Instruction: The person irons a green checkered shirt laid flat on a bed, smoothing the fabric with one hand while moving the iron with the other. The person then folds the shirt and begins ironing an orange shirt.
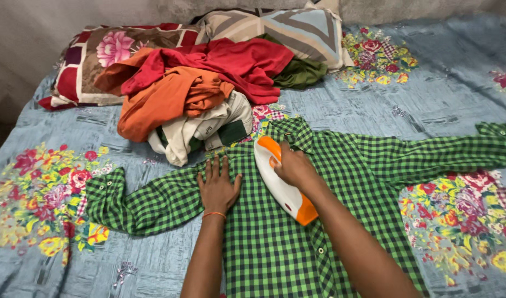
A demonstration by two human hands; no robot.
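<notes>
I'm pressing my left hand flat on the green-and-black checked cotton shirt, fingers spread apart, palm down, nothing gripped; there's a thin orange thread band round that wrist. It's sitting on the shirt's left shoulder area, just beside the iron. My right hand is wrapping shut round the handle of the white plastic iron w/ orange ends, fingers closed over the top. The iron's lying on the shirt near the collar, tip pointing far, heel pointing near and slightly right, resting betw. my two hands.

The shirt's lying spread face-down-or-up (can't tell which) across the middle of the bed, collar at the far side, body running toward the near edge, both sleeves stretching out: one to the left w/ its cuff on the sheet, the other reaching to the far right edge. It's lying on a blue-grey bedsheet w/ red, pink and yellow flower prints.

Far from my hands, just beyond the collar and to the left, a heap of crumpled clothes is sitting: an orange garment, a red garment on top, a cream one under them, a dark green one at the right. Behind the heap, a floral maroon pillow and a grey-beige pillow w/ a chevron pattern are lying against the far wall.
</notes>
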